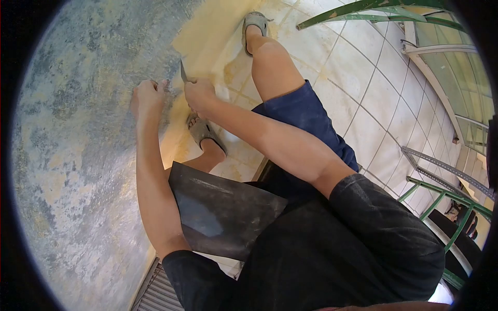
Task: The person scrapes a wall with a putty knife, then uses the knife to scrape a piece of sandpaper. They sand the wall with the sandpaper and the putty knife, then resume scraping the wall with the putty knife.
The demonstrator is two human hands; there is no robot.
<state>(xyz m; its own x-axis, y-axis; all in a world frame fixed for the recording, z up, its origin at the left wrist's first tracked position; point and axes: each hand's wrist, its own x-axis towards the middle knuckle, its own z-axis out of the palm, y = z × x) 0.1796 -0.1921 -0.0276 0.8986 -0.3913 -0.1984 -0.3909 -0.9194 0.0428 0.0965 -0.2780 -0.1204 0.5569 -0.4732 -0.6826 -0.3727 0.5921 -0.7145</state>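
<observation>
My right hand point(199, 97) is closed around a knife point(183, 71), its thin pointed blade sticking up from my fist near the base of the wall; the handle is hidden. My left hand point(148, 97) is at the mottled blue-grey and cream wall point(78, 129), fingers curled and pressed together. What they hold, if anything, cannot be made out. A dark grey, scuffed sheet point(223, 212), with a bluish smear on it, lies between my left forearm and my body.
White floor tiles point(358, 78) with yellowish stains meet the wall. My sandaled feet point(207, 135) are close to it. Green metal frame legs point(353, 13) stand at the upper right, with a glass-paned frame point(446, 67) and another green frame point(446, 207) along the right.
</observation>
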